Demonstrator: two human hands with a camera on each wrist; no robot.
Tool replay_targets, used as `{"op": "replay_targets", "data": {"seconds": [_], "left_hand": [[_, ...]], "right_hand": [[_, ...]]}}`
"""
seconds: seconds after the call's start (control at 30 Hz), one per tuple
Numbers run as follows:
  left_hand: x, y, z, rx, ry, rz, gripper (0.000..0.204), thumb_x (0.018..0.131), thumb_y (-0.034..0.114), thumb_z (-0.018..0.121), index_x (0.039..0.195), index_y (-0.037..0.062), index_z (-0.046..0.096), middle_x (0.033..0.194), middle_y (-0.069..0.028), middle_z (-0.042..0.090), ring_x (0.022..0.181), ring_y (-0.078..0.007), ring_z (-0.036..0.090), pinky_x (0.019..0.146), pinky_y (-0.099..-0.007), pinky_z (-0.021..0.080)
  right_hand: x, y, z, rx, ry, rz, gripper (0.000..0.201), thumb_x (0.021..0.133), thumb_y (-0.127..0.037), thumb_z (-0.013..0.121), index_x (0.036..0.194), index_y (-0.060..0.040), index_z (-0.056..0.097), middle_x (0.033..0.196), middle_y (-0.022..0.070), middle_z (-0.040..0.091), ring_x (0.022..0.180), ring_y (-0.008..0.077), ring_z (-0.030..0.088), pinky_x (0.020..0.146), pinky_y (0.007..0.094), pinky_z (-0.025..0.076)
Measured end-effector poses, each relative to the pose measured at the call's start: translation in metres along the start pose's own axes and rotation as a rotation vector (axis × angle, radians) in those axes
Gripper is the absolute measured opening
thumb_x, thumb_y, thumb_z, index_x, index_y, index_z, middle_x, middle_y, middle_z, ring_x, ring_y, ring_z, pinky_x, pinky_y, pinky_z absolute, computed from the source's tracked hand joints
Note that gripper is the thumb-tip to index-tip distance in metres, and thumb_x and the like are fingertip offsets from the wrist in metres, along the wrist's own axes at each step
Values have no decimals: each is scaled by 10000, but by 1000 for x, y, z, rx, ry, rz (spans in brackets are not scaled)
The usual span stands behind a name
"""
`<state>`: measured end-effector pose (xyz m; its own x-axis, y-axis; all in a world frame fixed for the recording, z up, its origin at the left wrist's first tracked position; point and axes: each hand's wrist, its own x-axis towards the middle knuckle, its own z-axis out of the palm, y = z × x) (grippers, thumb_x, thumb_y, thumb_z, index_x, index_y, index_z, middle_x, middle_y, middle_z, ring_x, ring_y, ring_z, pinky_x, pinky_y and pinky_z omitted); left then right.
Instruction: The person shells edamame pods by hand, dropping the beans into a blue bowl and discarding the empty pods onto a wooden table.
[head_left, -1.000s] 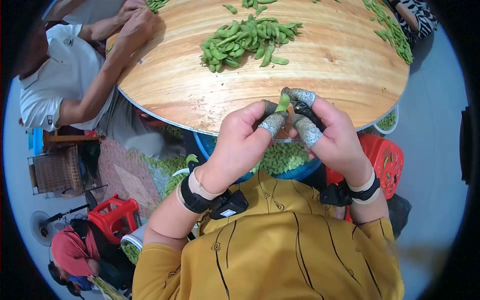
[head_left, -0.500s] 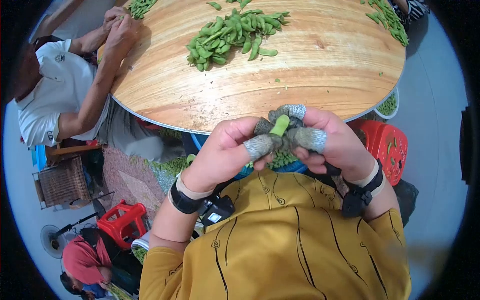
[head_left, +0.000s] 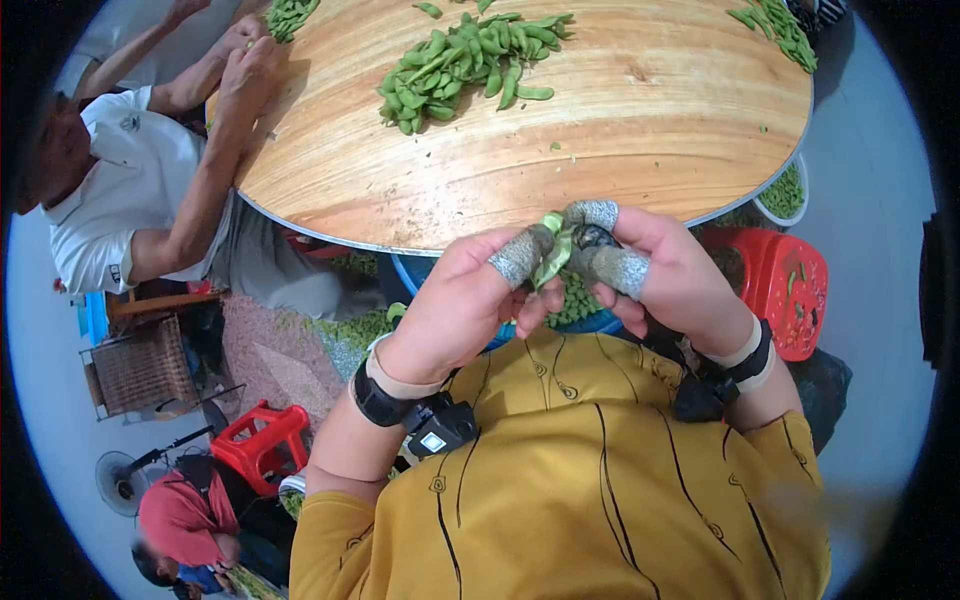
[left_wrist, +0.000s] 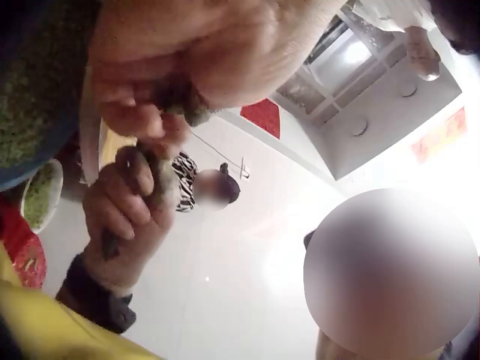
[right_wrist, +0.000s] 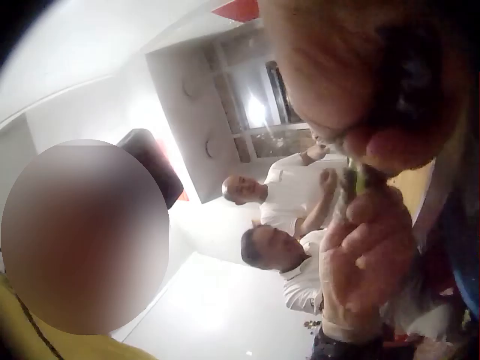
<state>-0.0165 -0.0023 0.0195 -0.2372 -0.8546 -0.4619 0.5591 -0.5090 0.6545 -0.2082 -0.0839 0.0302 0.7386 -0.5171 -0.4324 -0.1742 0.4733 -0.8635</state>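
In the head view, my left hand (head_left: 440, 305) pinches a green edamame pod (head_left: 553, 262), which looks twisted and split, between thumb and fingers. From the other side my right hand (head_left: 675, 270) grips the pod's edge with its thumb and forefinger. Grey, darkly stained sleeves cover the thumbs and some fingers of both hands. Below the hands, shelled green beans (head_left: 575, 303) fill a blue basin (head_left: 410, 272), partly hidden by my fingers. A pile of edamame pods (head_left: 455, 75) lies on the round wooden table (head_left: 620, 120) ahead.
More pods (head_left: 780, 35) lie at the table's far right. A white tub of beans (head_left: 785, 192) stands below that edge, near a red stool (head_left: 788, 295). Seated at the left is a person in a white shirt (head_left: 135, 160). Another red stool (head_left: 262, 445) stands at lower left.
The pod was whole and upright between the fingertips; now it is twisted and split. Both hands have come down and closer to the body, over the basin.
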Motion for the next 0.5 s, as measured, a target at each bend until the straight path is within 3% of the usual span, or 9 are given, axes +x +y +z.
{"op": "replay_targets", "data": {"seconds": [0.1,0.17,0.2,0.23,0.27,0.3,0.37,0.5], "left_hand": [[-1,-7,-4,222,-41,10,194,958,96,414,1015,-2,571,830,-48,619,637,-80,530,555,-229,445],[0,-12,0,280,13,61,189,922,38,409,1023,-9,562,808,-47,611,632,-93,537,575,-232,456],[0,-13,-1,449,-17,106,202,923,30,402,1044,-7,559,824,-38,596,660,-86,532,605,-229,455],[1,-12,1,619,-48,152,218,924,21,394,1066,-6,557,840,-30,581,688,-79,527,636,-226,453],[-2,-8,6,721,-41,139,274,853,-43,362,1053,-9,546,823,-27,581,707,-83,543,663,-231,465],[-3,-8,7,722,-39,141,274,853,-43,362,1053,-9,546,823,-27,581,707,-83,543,663,-231,465],[-6,-9,9,907,-43,154,302,803,-58,361,1049,-15,531,798,-36,576,712,-99,550,667,-235,467],[-15,-7,7,890,-30,58,259,791,-57,379,975,-18,556,757,-44,572,704,-105,556,643,-252,461]], "right_hand": [[-1,10,-3,34,-55,41,304,905,-102,519,1205,-67,553,704,-32,553,493,50,481,428,219,415],[-1,19,3,-259,129,-283,305,866,-87,576,1166,-40,549,725,15,577,571,146,548,523,290,465],[-3,17,6,-260,125,-282,305,866,-87,576,1166,-40,549,725,15,577,571,146,548,523,290,465],[-5,13,9,-517,214,-386,292,831,-84,603,1113,-28,551,740,59,580,633,214,568,579,329,473],[-6,11,10,-775,302,-488,282,796,-81,630,1059,-17,554,754,104,584,695,282,589,634,367,481],[-3,13,8,-775,300,-490,282,796,-81,630,1059,-17,554,754,104,584,695,282,589,634,367,481],[8,19,1,-1043,265,-749,316,751,-146,700,1027,-26,604,780,125,593,622,285,576,571,374,467],[10,20,3,-1115,130,-651,290,717,-207,723,894,-24,584,754,153,573,673,357,565,592,399,468]]}}
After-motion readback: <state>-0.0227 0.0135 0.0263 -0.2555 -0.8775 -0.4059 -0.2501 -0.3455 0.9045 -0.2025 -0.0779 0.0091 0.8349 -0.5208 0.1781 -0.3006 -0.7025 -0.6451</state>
